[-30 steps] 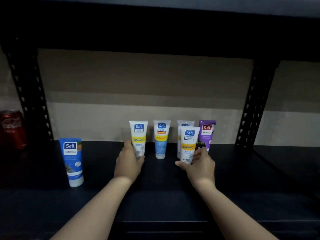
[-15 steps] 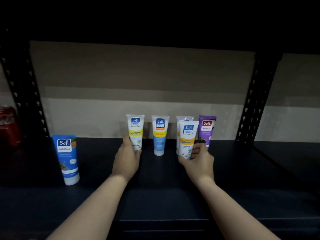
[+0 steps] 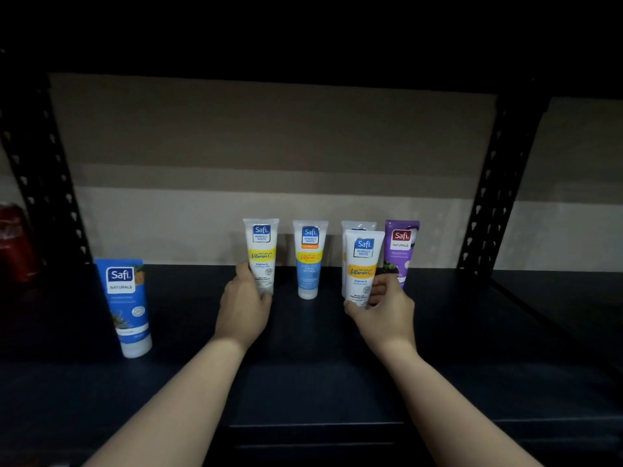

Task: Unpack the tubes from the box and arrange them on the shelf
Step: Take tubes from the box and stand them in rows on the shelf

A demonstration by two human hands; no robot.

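Several Safi tubes stand cap-down on the dark shelf (image 3: 313, 372). My left hand (image 3: 244, 308) grips the base of a white and yellow tube (image 3: 261, 251). My right hand (image 3: 384, 308) holds another white and yellow tube (image 3: 362, 264) by its lower end, in front of a further white tube (image 3: 358, 225) that it mostly hides. Between them stands a blue and yellow tube (image 3: 308, 261). A purple tube (image 3: 401, 247) stands at the right end of the row. A blue tube (image 3: 126, 305) stands apart at the left, nearer to me. The box is out of view.
A red can (image 3: 15, 244) sits at the far left behind the black perforated upright (image 3: 43, 183). Another upright (image 3: 492, 193) stands at the right. A beige wall backs the shelf, and a dark shelf board hangs overhead.
My view has tilted and shifted slightly. Both hands keep their grip on the two white and yellow tubes, which stay about where they were in the row.
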